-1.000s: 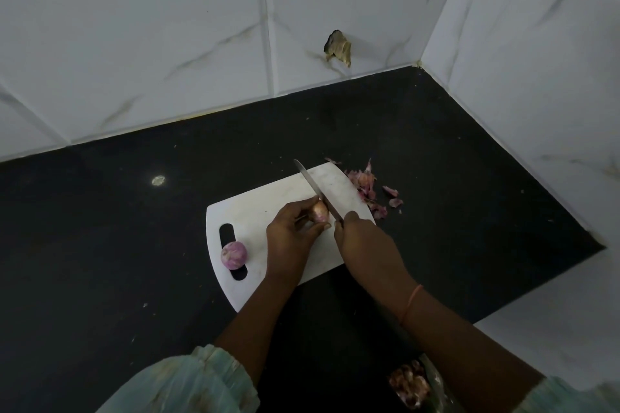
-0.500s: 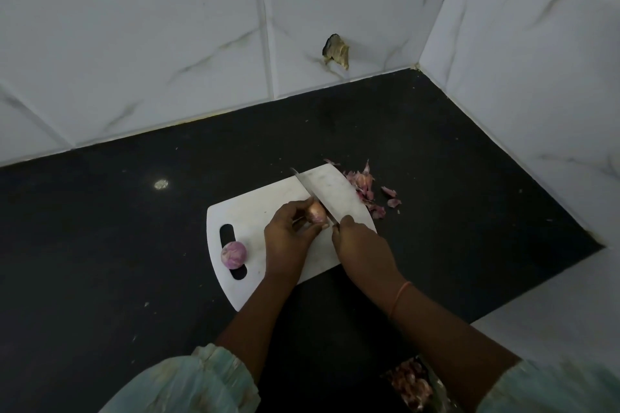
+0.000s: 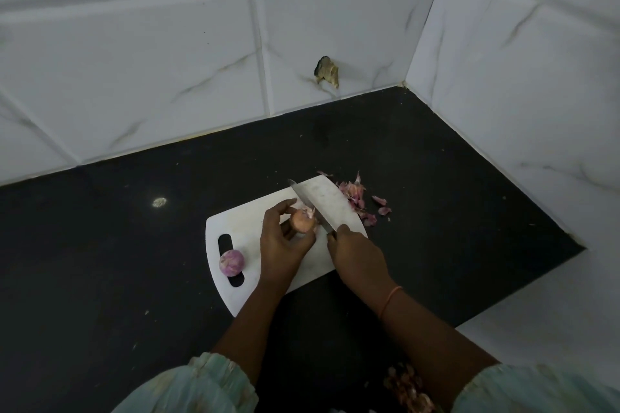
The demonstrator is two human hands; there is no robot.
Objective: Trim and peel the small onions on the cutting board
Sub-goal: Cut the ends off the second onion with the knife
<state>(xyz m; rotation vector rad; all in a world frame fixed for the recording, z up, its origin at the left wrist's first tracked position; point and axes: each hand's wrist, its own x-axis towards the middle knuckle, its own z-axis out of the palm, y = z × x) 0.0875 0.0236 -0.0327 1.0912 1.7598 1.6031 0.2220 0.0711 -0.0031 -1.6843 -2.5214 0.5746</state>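
A white cutting board (image 3: 248,211) lies on the black counter. My left hand (image 3: 281,245) grips a small brownish onion (image 3: 302,221) over the board's middle. My right hand (image 3: 355,251) holds a knife (image 3: 307,203) by its handle, which my fingers hide. The blade points away from me and lies against the onion's far end, where loose skin sticks out. A second small onion (image 3: 231,262), purple and peeled, sits by the board's handle slot at the left.
Pink onion peels (image 3: 359,199) are piled on the counter off the board's far right corner. More onions (image 3: 407,386) show at the bottom edge between my arms. Tiled walls close the counter at the back and right.
The blade has shifted slightly left against the onion's end, and skin now sticks out there. My right hand has edged towards the left hand.
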